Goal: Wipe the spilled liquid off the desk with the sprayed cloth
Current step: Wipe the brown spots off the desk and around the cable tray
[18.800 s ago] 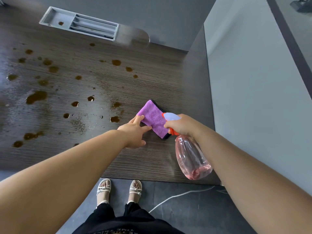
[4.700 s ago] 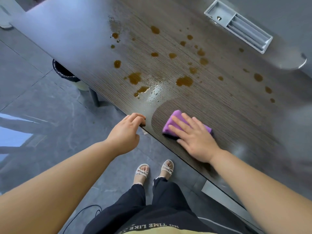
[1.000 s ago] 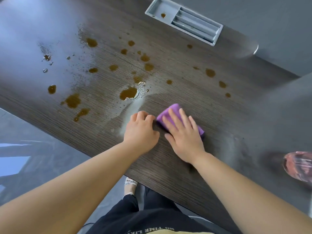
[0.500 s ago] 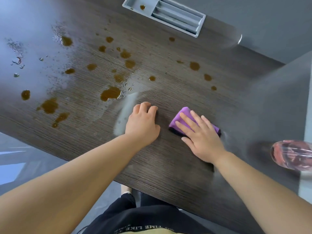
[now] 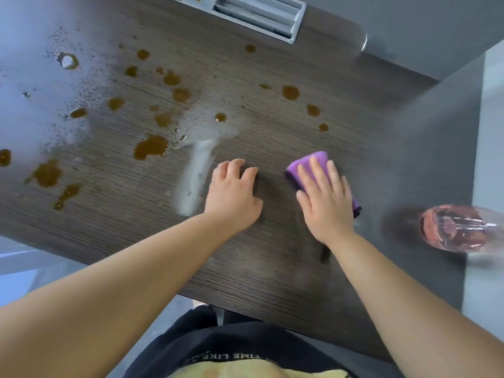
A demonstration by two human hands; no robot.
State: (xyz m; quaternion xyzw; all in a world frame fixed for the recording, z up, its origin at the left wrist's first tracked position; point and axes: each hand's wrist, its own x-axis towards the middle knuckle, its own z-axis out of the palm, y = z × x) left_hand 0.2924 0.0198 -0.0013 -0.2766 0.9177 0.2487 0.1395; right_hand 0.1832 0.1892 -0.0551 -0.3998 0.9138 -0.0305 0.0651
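Head view: right hand (image 5: 324, 200) lies flat, fingers spread, pressing on the purple cloth (image 5: 308, 165), which shows beyond the fingertips and at the hand's right edge. Left hand (image 5: 233, 196) rests beside it on the desk (image 5: 272, 268), fingers curled, holding nothing. Brown spill spots (image 5: 150, 147) lie left and beyond. Pink spray bottle (image 5: 452, 227) sits at right.

Bare forearms, no sleeves; black top (image 5: 245, 347) with pale printed lettering above a yellow patch (image 5: 245, 371).
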